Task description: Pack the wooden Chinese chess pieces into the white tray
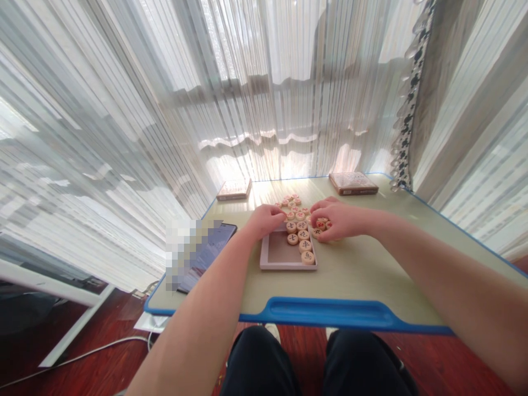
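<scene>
A shallow, light-coloured tray (284, 266) holds several round Chinese chess pieces (304, 246) with black characters, mostly lined along its right side. My left hand (268, 219) is at the tray's far left corner, its fingers pressed together at the fingertips; what they pinch, if anything, is hidden. Just right of the tray, my right hand (332, 217) curls over several pieces, its thumb by a black-marked chess piece (317, 232). Red-marked pieces (320, 224) show under its fingers. Beyond the tray, more red-marked pieces (293, 209) lie loose on the table.
The pale table (396, 253) has a blue rim and a blue front groove (330, 313). A tablet-like device (210, 256) lies on the left. Flat boxes stand at the far left (234, 189) and far right (353, 183). Sheer curtains (256, 82) hang behind.
</scene>
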